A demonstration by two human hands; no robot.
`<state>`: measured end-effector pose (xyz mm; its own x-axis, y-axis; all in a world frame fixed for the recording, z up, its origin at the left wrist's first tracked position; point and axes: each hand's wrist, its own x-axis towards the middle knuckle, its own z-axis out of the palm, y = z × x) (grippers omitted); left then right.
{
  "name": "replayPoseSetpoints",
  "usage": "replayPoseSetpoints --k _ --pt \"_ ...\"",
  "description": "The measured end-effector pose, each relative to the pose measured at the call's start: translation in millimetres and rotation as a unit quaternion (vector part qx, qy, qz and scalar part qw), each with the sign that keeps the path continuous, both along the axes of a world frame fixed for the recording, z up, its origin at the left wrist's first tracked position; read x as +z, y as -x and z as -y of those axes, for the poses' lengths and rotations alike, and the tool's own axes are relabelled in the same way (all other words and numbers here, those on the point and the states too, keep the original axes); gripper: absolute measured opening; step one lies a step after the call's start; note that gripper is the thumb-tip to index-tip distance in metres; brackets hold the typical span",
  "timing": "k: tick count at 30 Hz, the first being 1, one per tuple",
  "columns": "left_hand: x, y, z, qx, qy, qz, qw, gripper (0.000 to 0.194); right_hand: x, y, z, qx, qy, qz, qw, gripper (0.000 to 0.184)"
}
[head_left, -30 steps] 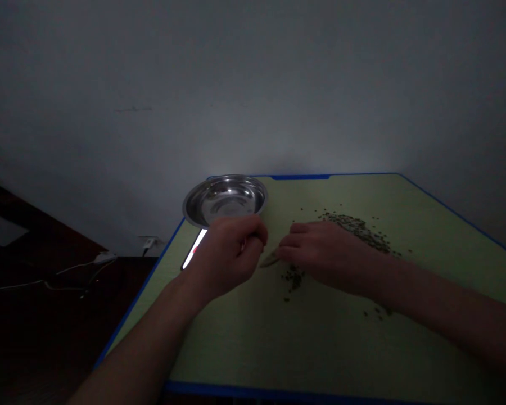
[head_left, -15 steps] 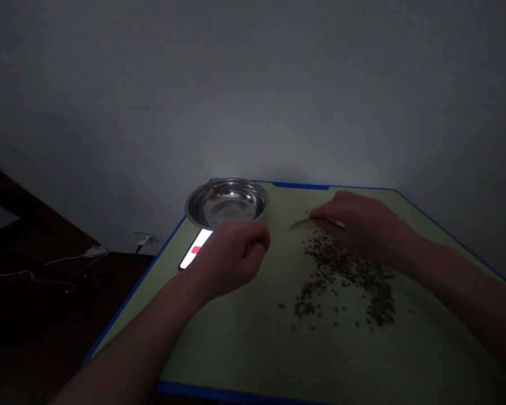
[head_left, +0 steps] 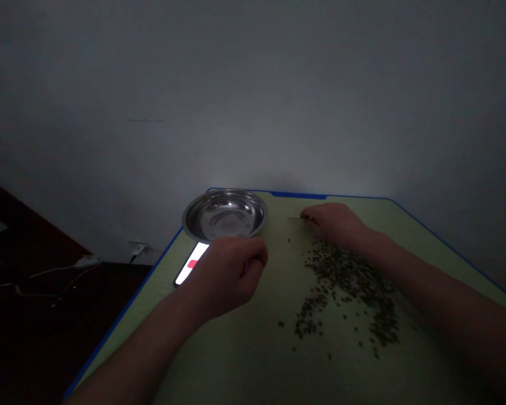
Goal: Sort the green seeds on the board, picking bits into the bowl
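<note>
My left hand [head_left: 231, 275] is closed in a fist just in front of the steel bowl [head_left: 189, 228]; whether anything is inside the fingers is hidden. A thin, light-coloured flat tool [head_left: 294, 218] pokes out leftward from the pinched fingers of my right hand [head_left: 331, 222]. Its kind cannot be made out in the dim light. That hand is at the far side of a spread of small dark grains or beans [head_left: 341, 275], and my right forearm passes over their right part. The visible bottom of the bowl shows no grains.
A phone [head_left: 193, 263] with a lit white screen and a red mark lies partly behind my left wrist. The pale green table [head_left: 244, 360] has a blue edge and stands against a grey wall [head_left: 253, 101]. White cables [head_left: 53, 269] and a plug [head_left: 139, 250] are at the left.
My right hand has moved slightly left and away from me, with the thin tool now more level. Some grains lie in slightly different places. The view has tilted up a little.
</note>
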<state>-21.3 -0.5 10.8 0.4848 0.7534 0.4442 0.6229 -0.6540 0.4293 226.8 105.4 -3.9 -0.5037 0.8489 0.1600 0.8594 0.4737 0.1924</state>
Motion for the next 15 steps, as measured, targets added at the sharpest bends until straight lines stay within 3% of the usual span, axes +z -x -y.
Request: replayPoseSetpoints --k 7,15 --pt "1.6 -1.8 0.8 0.003 0.005 -0.007 1.000 0.016 6.6 4.5 71.9 0.114 0.047 0.002 0.992 0.024" --pt "1.2 -2.1 1.1 0.001 0.016 -0.012 1.000 0.016 6.8 -16.8 121.5 0.200 0.065 -0.060 0.976 0.025"
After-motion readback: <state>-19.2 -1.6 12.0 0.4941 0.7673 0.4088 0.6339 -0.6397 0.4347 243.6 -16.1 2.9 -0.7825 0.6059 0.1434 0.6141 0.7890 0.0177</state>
